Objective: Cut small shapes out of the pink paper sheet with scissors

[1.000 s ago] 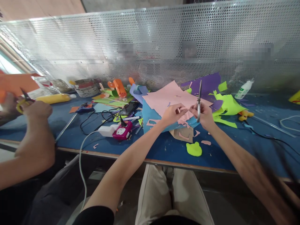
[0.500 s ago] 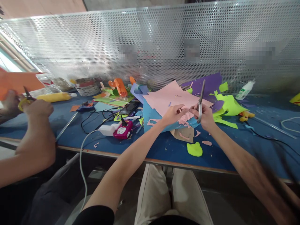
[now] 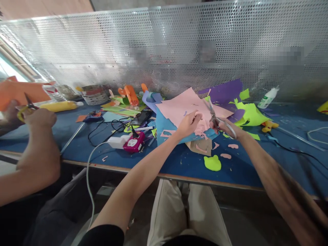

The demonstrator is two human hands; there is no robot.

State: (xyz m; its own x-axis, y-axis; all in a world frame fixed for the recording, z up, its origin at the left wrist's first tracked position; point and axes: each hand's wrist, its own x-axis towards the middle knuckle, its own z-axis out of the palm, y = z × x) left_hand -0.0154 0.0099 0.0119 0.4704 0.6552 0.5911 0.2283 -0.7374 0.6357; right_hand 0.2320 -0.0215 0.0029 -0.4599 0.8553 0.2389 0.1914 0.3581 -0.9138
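Observation:
My left hand (image 3: 189,124) is closed, pinching a small pink paper piece (image 3: 199,116) above the large pink sheet (image 3: 184,102). In my right hand (image 3: 225,126) is a pair of metal scissors (image 3: 212,110), blades pointing up and away, slightly parted, apart from the paper. Pink cuttings (image 3: 202,129) lie under and between my hands, on a blue sheet (image 3: 161,119). Nearer the table edge are two small pink paper ovals (image 3: 226,156) and a lime-green rounded cut-out with ear-like bumps (image 3: 212,163).
To the left a co-worker's hands (image 3: 38,118) hold yellow-handled scissors and orange paper (image 3: 23,92). A magenta plug adapter (image 3: 134,141) with cables lies left of my paper. Purple (image 3: 227,90) and lime sheets (image 3: 252,114), and a white glue bottle (image 3: 268,97), stand or lie at the right. A perforated metal screen (image 3: 164,44) runs behind.
My right hand has moved apart from the left and turned, so the scissors now tilt left with parted blades. A second pink oval now lies on the table at the right.

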